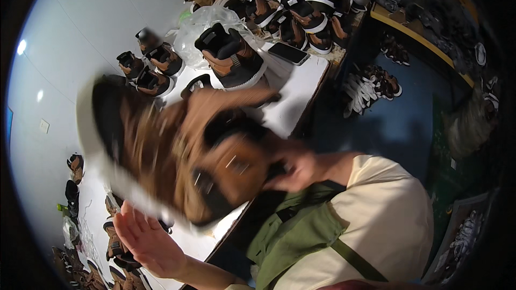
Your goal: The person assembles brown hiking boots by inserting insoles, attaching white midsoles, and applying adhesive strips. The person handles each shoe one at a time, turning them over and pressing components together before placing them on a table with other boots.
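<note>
Right hand (295,171) grips brown shoe (166,156), left hand (149,244) empty, unclenched just beside it; firm, steady hold should help.

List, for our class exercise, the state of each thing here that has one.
Held shoe: raised, motion-blurred
Right hand: gripping the held shoe
Left hand: open, fingers extended
Plastic bag: crumpled
Shoe beside bag: upright
Phone: lying flat, dark side up
Shoe pile: heaped

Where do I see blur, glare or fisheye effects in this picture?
In the head view, motion blur smears the brown shoe and softens the right hand, the left hand being clearer; glare makes bright spots on the pale wall; its fisheye corners are dark.
</note>
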`<state>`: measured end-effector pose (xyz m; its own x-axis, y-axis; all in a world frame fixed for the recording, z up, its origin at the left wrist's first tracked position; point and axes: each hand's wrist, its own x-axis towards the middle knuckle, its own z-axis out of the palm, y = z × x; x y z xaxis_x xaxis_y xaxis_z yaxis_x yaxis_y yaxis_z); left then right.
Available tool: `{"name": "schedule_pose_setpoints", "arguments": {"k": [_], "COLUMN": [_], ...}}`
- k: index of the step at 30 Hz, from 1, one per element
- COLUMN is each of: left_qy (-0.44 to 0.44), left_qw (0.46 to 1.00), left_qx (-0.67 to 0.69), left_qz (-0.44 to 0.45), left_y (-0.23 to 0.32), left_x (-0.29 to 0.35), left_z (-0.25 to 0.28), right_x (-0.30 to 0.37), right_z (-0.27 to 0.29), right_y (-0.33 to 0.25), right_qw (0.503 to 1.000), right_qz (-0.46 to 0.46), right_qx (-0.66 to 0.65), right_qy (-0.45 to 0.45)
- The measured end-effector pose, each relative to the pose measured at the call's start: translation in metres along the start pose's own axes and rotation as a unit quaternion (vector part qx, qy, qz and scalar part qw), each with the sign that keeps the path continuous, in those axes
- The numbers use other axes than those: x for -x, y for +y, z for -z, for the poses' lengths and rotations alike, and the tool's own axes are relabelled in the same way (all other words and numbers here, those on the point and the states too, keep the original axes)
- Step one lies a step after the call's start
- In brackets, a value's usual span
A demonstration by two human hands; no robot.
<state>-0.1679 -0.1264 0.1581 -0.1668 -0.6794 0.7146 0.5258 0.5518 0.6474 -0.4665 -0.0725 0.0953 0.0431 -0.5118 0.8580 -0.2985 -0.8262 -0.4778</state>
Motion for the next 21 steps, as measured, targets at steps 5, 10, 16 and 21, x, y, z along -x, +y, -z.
{"name": "schedule_pose_setpoints", "arguments": {"k": [5, 10, 16, 21], "left_qy": [0.029, 0.149, 0.216, 0.182], "left_qw": [0.994, 0.950, 0.934, 0.921], "left_qx": [-0.054, -0.079, -0.193, -0.344], "left_qz": [0.093, 0.261, 0.211, -0.010], "left_y": [-0.031, -0.066, -0.043, -0.002], "left_x": [0.000, 0.024, 0.049, 0.005], "left_z": [0.003, 0.015, 0.024, -0.052], "right_x": [-0.060, -0.158, -0.249, -0.230], "right_z": [0.113, 0.257, 0.310, 0.372], "right_y": [0.021, 0.153, 0.310, 0.380], "right_qw": [0.911, 0.745, 0.612, 0.572], "right_qz": [-0.056, 0.129, 0.046, -0.249], "right_qx": [0.352, 0.629, 0.788, 0.775], "right_qy": [0.207, 0.181, 0.044, -0.105]}}
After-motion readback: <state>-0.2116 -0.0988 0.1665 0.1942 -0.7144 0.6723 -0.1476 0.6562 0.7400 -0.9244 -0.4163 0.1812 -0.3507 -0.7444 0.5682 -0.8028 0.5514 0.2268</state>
